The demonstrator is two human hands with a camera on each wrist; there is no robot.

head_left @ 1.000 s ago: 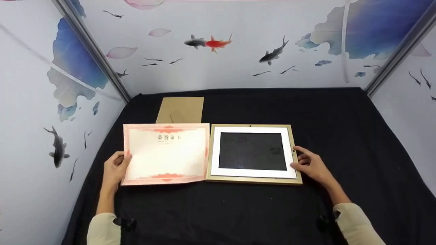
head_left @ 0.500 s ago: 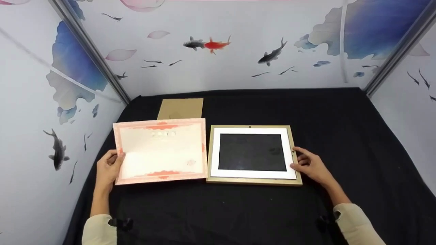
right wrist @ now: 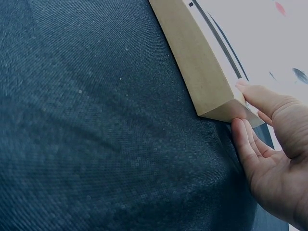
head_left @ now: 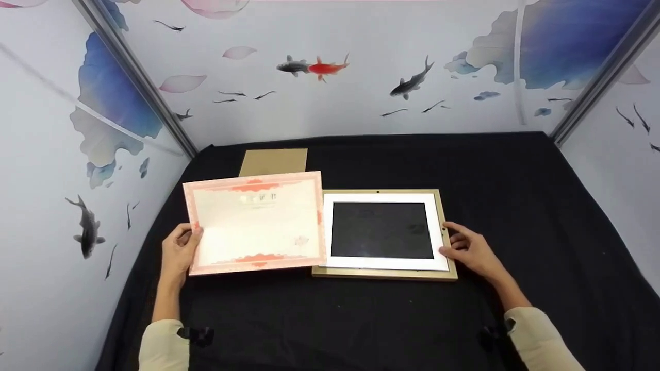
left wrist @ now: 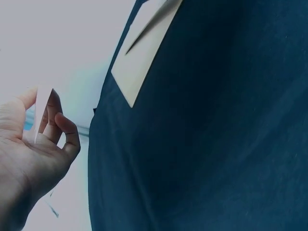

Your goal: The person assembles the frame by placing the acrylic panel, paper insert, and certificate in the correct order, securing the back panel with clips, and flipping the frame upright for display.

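A certificate [head_left: 258, 232] with a pink-red border is pinched at its left edge by my left hand [head_left: 178, 252]. The sheet is raised and slightly tilted, its right edge overlapping the left side of a picture frame [head_left: 384, 274]. This gold-coloured frame lies on the black cloth, with a white mat [head_left: 384, 264] around a dark opening [head_left: 381, 229]. At the frame's right edge my right hand [head_left: 477, 252] holds on, thumb on top and fingers against the side in the right wrist view. The left wrist view shows the paper [left wrist: 42, 108] edge-on between thumb and fingers.
Behind the certificate lies a tan backing board [head_left: 273, 162], partly covered by it; a stand leg [left wrist: 149, 26] shows on it in the left wrist view. Black cloth [head_left: 361, 324] covers the table. White printed panels [head_left: 330, 103] enclose the back and sides.
The certificate first shifted left and lifted off, then moved back right and up, so its right edge now overlaps the frame. My right hand and the frame have stayed put.
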